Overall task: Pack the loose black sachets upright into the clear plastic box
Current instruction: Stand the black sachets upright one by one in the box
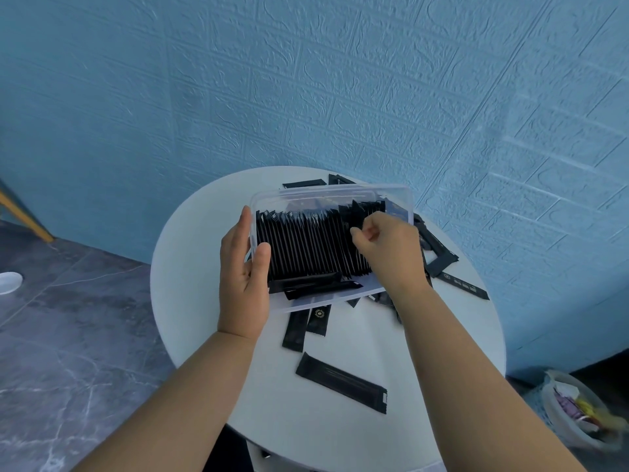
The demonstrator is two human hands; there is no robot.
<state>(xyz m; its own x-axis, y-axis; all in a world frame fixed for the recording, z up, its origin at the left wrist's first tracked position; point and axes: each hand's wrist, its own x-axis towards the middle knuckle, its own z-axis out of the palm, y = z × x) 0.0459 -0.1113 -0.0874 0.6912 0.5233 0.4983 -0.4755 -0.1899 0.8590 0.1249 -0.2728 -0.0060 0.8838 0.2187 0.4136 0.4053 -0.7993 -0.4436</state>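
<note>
The clear plastic box (pixel 398 196) is looking nearly full, left hand (pixel 243 277) gripping its wall, right hand (pixel 388 250) pinching upright sachets (pixel 306 247), plenty of loose sachets (pixel 340 383) lying on the table (pixel 190 287).

Between the left hand (pixel 243 277) and the right hand (pixel 388 253), the box (pixel 340 193) is clear, smooth plastic, and the black sachets (pixel 306 247) in it are thin film with a dull sheen. Under both hands the table (pixel 190 284) is smooth, matt white. Beyond the hands the wall (pixel 340 80) is rough, embossed like brick; left of the left hand the floor (pixel 68 318) is veined, polished tile.
</note>
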